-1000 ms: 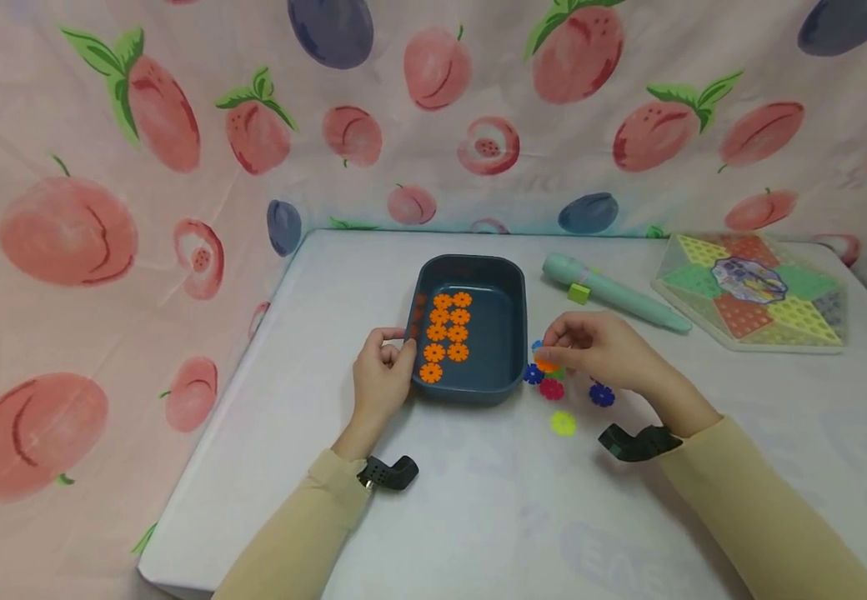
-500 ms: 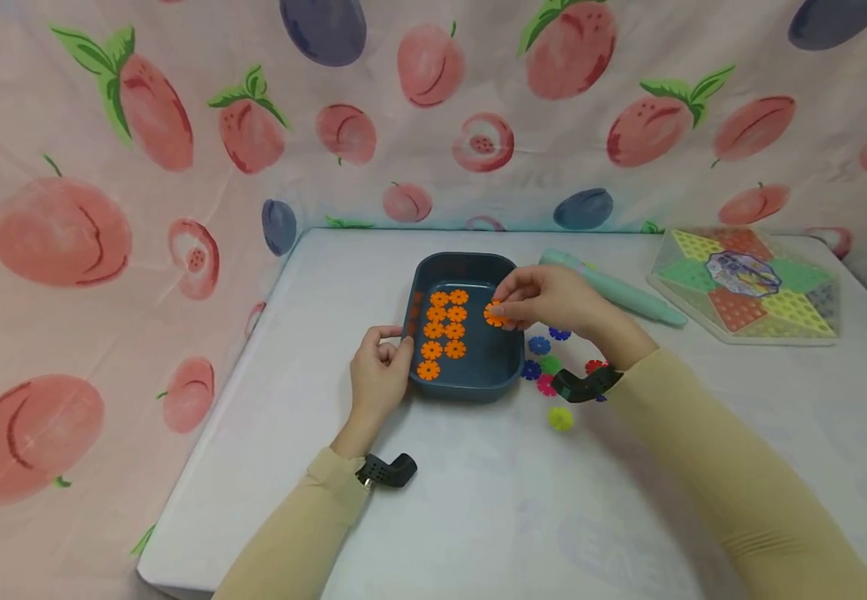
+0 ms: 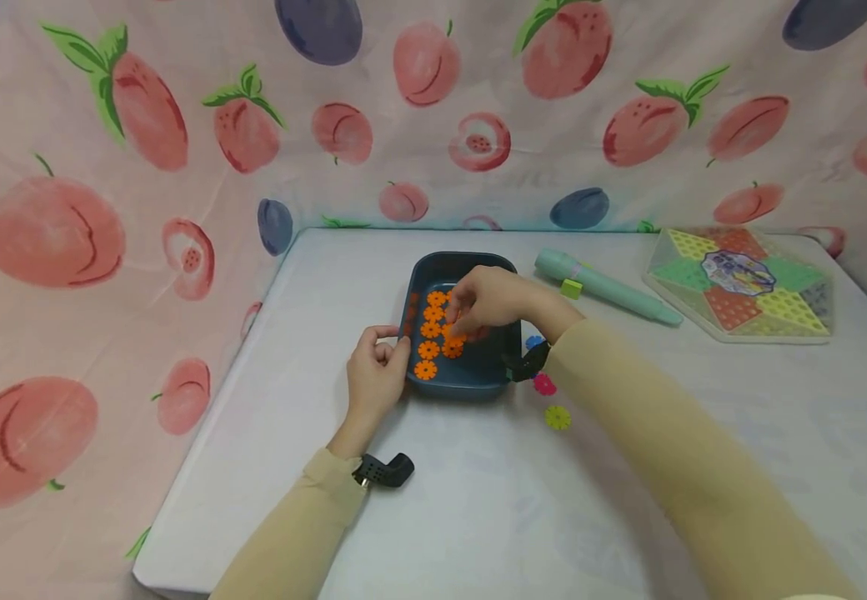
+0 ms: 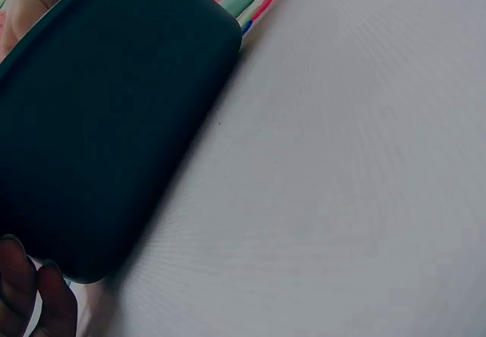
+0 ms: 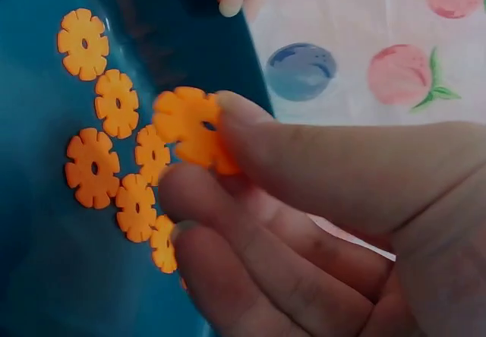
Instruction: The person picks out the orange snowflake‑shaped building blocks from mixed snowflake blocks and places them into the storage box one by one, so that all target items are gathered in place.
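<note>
A dark blue-grey rectangular tray (image 3: 463, 392) stands on the table. Inside it, orange flower-shaped discs (image 3: 428, 350) lie in two columns toward the left. My left hand (image 3: 376, 375) holds the tray's left wall; in the left wrist view the tray's outer side (image 4: 114, 117) covers most of that hand. Over the tray, my right hand (image 3: 495, 297) pinches one orange flower-shaped disc (image 5: 182, 121) between thumb and forefinger, above the discs lying there. The right hand hides part of the second column in the head view.
Right of the tray lie loose flower discs, among them a pink one (image 3: 544, 383) and a yellow one (image 3: 558, 417); the right forearm hides others. Behind are a mint-green microphone-shaped object (image 3: 613, 289), a small green cube (image 3: 572, 288) and a hexagonal checkers board (image 3: 741, 287).
My right hand has carried the orange disc from the loose pile leftward, over the tray's right wall, to above the columns. The left hand has stayed on the tray.
</note>
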The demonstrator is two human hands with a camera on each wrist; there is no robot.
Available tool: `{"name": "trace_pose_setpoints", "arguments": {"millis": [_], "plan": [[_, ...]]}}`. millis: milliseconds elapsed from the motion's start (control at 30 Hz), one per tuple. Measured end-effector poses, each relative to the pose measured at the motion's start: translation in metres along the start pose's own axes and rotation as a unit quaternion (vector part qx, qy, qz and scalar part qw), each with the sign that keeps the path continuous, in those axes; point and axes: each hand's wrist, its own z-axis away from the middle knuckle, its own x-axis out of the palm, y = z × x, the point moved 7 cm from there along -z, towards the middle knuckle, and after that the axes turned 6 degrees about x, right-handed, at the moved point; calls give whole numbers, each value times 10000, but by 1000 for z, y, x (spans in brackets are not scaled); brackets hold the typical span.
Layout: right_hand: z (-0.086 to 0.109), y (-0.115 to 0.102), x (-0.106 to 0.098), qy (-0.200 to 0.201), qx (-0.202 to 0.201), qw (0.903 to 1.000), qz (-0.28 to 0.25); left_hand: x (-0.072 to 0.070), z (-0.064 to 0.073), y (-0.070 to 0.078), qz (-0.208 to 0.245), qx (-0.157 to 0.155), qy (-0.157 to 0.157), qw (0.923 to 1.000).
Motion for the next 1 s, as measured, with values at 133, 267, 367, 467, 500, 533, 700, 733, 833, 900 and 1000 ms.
{"name": "trace_pose_setpoints", "arguments": {"millis": [133,267,367,467,500,533,700,733,833,900,1000], "plan": [[-9,1,8,-287,266,9991,169,0,-1,2,-35,91,2,10000],[-20,9,21,-691,571,9952,393,-1,-1,3,-41,138,3,9999],[-28,12,30,-871,620,9929,529,-1,-1,2,-41,138,3,9999],[-34,12,36,-941,533,9924,593,-1,-1,1,-29,123,-6,9999],[-35,11,38,-954,494,9923,612,0,-1,0,-19,115,-15,9999],[-36,11,39,-975,460,9922,625,0,-1,0,-14,113,-16,9999],[-36,8,42,-950,428,9915,778,0,-1,1,12,135,-19,9999],[-36,8,42,-904,445,9914,831,0,-1,1,13,141,-18,9999],[-36,8,40,-775,494,9910,969,0,-1,2,22,155,-19,9999],[-37,7,40,-727,515,9908,1022,0,-1,1,20,137,-17,9999],[-37,6,40,-731,526,9901,1077,-1,-1,1,32,99,-19,9999]]}}
